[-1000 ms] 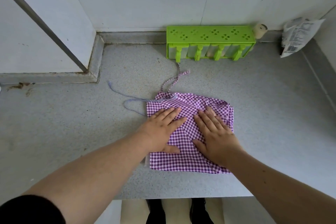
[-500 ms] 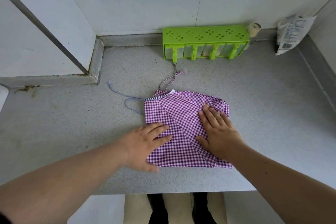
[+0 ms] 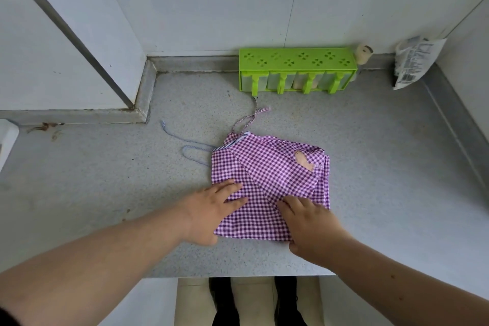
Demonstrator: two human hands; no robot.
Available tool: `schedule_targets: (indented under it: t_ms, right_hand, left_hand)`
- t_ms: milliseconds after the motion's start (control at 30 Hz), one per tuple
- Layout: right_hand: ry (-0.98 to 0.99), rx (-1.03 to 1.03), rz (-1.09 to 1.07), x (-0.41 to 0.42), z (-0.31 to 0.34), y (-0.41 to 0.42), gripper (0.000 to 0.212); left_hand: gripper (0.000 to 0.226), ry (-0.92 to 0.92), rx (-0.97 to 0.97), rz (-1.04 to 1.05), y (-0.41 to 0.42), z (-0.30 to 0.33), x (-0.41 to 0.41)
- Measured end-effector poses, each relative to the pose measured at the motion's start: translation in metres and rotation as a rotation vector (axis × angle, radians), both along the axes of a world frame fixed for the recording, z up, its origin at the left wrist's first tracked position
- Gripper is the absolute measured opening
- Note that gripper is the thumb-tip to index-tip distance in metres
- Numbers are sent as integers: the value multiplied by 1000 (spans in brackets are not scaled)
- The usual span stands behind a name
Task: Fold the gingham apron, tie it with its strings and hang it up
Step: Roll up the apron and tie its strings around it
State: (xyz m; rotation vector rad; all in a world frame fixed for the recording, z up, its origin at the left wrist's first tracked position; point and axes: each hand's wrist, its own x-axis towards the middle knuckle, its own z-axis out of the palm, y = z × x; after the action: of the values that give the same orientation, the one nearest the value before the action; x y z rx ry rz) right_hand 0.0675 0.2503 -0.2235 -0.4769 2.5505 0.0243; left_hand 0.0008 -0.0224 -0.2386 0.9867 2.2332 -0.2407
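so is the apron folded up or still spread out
Folded. The gingham apron lies as a compact layered square on the counter, both hands on its near edge; its strings trail loose, untied.

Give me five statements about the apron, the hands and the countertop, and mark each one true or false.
1. The gingham apron lies folded on the countertop. True.
2. The left hand rests on the apron's near left part. True.
3. The right hand is lifting the green rack. False: it is on the apron's near right edge; the rack stands against the wall.
4. The strings are tied around the apron. False: they trail loose on the countertop.
5. A printed plastic bag leans in the far right corner. True.
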Motion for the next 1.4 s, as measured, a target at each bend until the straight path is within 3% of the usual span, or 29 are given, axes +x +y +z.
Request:
schedule_targets:
  t_ms: [100, 200, 267, 400, 467, 567, 733, 900, 1067, 1267, 1400]
  right_hand:
    - [-32, -13, -46, -8, 1, 0, 56]
    - [-140, -44, -249, -25, 3, 8, 41]
    - [-152, -95, -321, -32, 4, 13, 27]
    - [-146, -208, -316, -42, 21, 21, 17]
    - [-138, -219, -269, -45, 32, 24, 34]
    - [-86, -105, -105, -48, 49, 25, 58]
    - [-105, -9, -72, -74, 68, 24, 34]
    - [-12, -21, -83, -106, 59, 20, 40]
    - [46, -87, -102, -116, 30, 13, 68]
    - [94, -62, -176, -122, 0, -4, 36]
    - [130, -68, -198, -129, -7, -14, 31]
  left_hand:
    - [98, -22, 57, 52, -3, 4, 2]
    - [97, -83, 57, 72, -14, 9, -3]
    - [83, -91, 115, 144, -17, 12, -8]
    - [33, -158, 291, 565, -9, 13, -18]
    - [24, -203, 311, 744, -4, 14, -24]
    - [32, -272, 340, 896, -5, 20, -30]
    - [29, -476, 463, 1138, -3, 26, -31]
    - [41, -412, 466, 1274, 4, 22, -35]
    - [48, -320, 382, 1304, 9, 19, -39]
    - [46, -221, 363, 1294, 16, 10, -43]
    - [43, -105, 420, 1393, 23, 16, -40]
